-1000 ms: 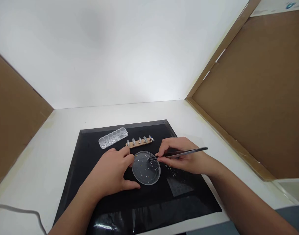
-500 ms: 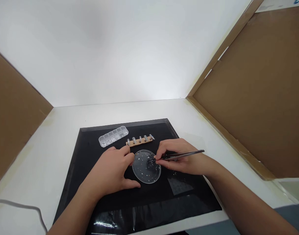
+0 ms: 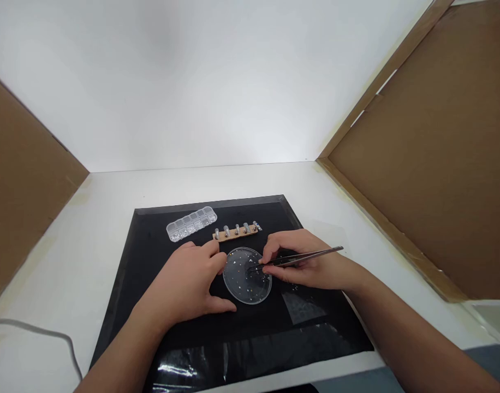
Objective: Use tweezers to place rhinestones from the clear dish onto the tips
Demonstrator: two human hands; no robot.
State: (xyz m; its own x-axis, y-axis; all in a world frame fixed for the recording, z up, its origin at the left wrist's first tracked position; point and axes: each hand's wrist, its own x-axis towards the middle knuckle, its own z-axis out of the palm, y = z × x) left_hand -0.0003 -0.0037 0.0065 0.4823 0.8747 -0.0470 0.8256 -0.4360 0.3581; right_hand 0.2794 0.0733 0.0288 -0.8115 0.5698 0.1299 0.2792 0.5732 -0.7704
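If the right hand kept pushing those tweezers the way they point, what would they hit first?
The right hand aims the tweezers leftward, tips over the round clear dish. Going on, they would probably meet the left hand at the dish's far rim, though depth is hard to judge.

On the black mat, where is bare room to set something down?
Bare: the black mat strip along its left edge, beside the left hand. Crowded: the middle, with the clear round dish, right hand holding metal tweezers, clear compartment box and wooden strip.
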